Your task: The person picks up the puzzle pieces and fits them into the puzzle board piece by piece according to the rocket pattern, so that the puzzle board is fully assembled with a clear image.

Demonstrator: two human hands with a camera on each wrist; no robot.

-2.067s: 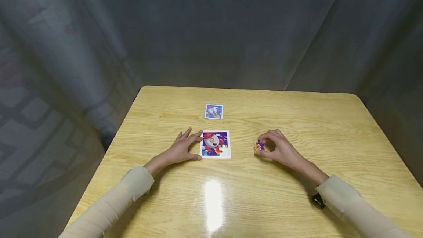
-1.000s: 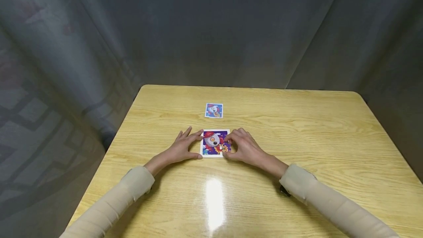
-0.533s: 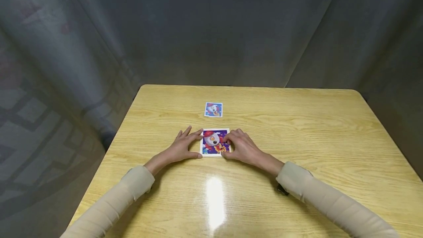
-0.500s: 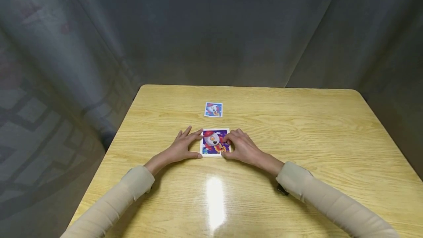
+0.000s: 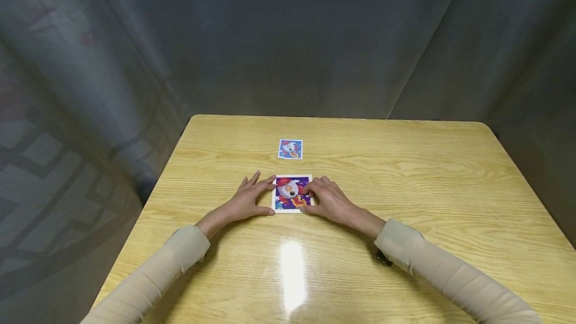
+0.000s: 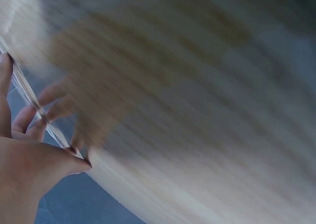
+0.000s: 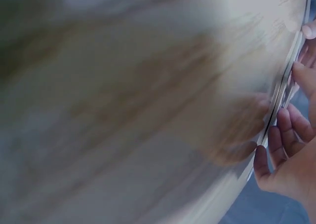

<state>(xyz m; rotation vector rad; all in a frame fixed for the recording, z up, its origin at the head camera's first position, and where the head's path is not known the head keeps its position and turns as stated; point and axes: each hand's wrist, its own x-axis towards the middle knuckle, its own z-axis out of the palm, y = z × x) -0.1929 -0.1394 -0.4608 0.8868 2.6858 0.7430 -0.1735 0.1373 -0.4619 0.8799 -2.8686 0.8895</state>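
A square jigsaw puzzle board (image 5: 291,176) with a white border lies flat on the table. Its picture shows a white and red rocket on purple. My left hand (image 5: 243,203) rests at its left side, thumb at the near corner and forefinger at the far one, other fingers spread. At the lower right of the picture, my right hand (image 5: 330,200) pinches a puzzle piece (image 5: 305,202) with orange flames between thumb and forefinger, partly covered by the fingers. The piece lies over the puzzle's lower right corner. In the left wrist view the left hand (image 6: 34,160) appears side-on.
A small card (image 5: 290,149) with the same rocket picture lies farther back, behind the board. Light glares on the wooden table (image 5: 405,164) near its front. Grey curtains (image 5: 288,44) hang behind the table and at both sides.
My right hand has carried the flame piece leftward from the bare table onto the board. Over the last half second the piece has shifted slightly. The left hand has stayed at the board's left side.
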